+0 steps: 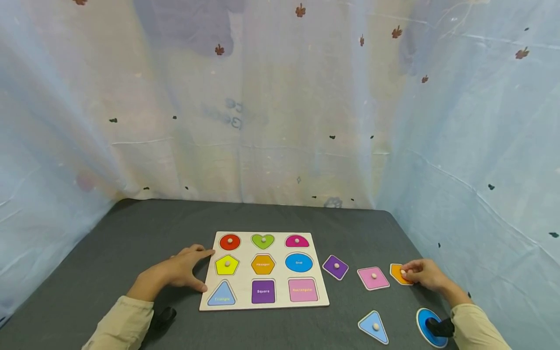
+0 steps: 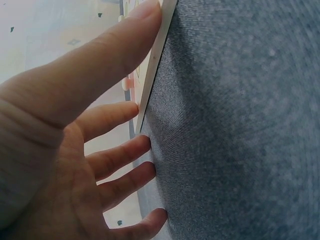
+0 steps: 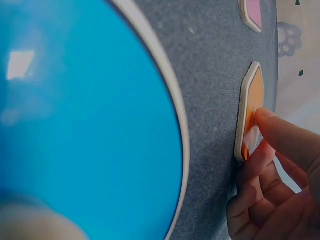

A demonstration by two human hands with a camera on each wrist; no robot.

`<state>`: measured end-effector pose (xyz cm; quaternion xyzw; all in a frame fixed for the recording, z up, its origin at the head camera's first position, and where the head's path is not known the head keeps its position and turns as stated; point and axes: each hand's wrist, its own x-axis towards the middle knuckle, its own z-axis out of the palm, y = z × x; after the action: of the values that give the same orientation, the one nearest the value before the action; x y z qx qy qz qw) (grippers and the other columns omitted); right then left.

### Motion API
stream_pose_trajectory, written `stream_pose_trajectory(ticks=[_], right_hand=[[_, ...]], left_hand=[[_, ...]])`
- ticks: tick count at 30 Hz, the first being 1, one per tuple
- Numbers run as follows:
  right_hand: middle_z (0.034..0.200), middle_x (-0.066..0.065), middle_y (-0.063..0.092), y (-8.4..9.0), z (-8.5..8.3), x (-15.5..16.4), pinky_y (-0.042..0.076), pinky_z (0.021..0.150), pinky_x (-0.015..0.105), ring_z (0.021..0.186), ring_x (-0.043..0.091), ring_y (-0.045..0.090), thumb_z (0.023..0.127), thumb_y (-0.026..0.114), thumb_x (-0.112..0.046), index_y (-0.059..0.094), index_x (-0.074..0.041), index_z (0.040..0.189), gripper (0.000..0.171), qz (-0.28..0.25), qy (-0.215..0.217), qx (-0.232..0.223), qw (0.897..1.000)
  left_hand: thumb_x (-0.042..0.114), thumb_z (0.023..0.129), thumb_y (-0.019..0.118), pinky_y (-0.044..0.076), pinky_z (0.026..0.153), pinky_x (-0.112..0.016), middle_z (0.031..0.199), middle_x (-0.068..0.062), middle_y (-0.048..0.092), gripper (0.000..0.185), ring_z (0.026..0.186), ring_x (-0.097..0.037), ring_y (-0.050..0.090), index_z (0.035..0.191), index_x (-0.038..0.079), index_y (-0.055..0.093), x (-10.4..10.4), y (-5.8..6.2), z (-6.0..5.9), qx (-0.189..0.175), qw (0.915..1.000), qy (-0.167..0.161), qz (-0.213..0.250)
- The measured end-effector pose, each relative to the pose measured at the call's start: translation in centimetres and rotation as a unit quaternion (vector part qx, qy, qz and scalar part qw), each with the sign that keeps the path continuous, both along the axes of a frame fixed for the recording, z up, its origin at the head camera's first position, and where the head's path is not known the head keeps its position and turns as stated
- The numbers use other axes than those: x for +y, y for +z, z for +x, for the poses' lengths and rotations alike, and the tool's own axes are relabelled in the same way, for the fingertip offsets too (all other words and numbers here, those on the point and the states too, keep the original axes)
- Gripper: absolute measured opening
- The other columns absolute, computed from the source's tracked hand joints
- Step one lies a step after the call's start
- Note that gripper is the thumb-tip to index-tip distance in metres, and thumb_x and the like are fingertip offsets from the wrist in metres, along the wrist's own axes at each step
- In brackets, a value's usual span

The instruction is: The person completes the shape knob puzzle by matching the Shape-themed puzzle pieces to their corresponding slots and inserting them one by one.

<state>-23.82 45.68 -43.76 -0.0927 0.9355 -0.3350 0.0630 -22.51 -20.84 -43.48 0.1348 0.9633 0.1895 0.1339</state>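
Observation:
A wooden shape puzzle board [image 1: 245, 304] lies flat on the dark grey table. My left hand [image 1: 202, 270] rests open beside the board's left edge [image 2: 154, 62], thumb and index touching it, fingers straight and spread. To the right of the board, my right hand [image 1: 404, 273] pinches the knob of a loose orange hexagon piece [image 1: 396, 273], which lies flat on the table. In the right wrist view the fingertips [image 3: 267, 125] sit on the orange hexagon piece [image 3: 254, 95]. On the board, the circle, heart, semicircle and pentagon pieces sit in their slots; the other slots show only printed labels.
Loose pieces lie right of the board: a purple square [image 1: 335, 267], a pink rectangle [image 1: 373, 278], a light blue triangle [image 1: 374, 327] and a blue oval [image 1: 426, 321] by my right wrist. A pale curtain hangs round the table's back and sides.

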Motion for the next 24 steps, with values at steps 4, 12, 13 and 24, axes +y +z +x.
stream_pose_trajectory(ticks=[4,12,13,24], right_hand=[[0.085,0.01,0.067,0.0,0.0,0.1,0.047,0.061,0.022,0.068,0.002,0.052,0.095,0.069,-0.007,0.065,0.02,0.109,0.031,-0.01,0.0,0.008,1.0],[0.081,0.003,0.067,0.2,0.0,-0.1,0.051,0.061,0.022,0.068,-0.001,0.053,0.094,0.069,-0.005,0.066,0.019,0.106,0.027,-0.013,0.015,0.044,0.999],[0.082,0.004,0.067,0.3,0.0,-0.3,0.051,0.062,0.022,0.069,-0.002,0.053,0.094,0.069,-0.006,0.067,0.018,0.106,0.027,-0.011,0.014,0.05,0.999],[0.088,0.009,0.069,2.0,0.1,-2.6,0.051,0.062,0.024,0.073,0.0,0.054,0.095,0.067,-0.007,0.07,0.013,0.109,0.024,0.001,0.013,0.069,0.998]], left_hand=[[0.039,0.068,0.094,0.027,0.103,-0.082,0.149,-0.022,0.043,0.101,0.134,-0.044,0.043,0.153,0.013,0.045,0.0,0.0,-0.1,0.007,1.0,-0.002,-0.003],[0.04,0.068,0.093,0.028,0.103,-0.082,0.148,-0.021,0.044,0.101,0.133,-0.043,0.044,0.153,0.014,0.045,0.1,0.0,0.0,0.005,1.0,-0.001,-0.006],[0.04,0.068,0.093,0.028,0.103,-0.082,0.148,-0.021,0.044,0.101,0.132,-0.042,0.044,0.153,0.014,0.045,0.0,0.0,0.0,0.005,1.0,-0.001,-0.005],[0.04,0.068,0.093,0.029,0.103,-0.08,0.149,-0.02,0.043,0.101,0.133,-0.042,0.044,0.153,0.014,0.045,0.0,-0.2,0.1,0.007,1.0,0.001,-0.001]])
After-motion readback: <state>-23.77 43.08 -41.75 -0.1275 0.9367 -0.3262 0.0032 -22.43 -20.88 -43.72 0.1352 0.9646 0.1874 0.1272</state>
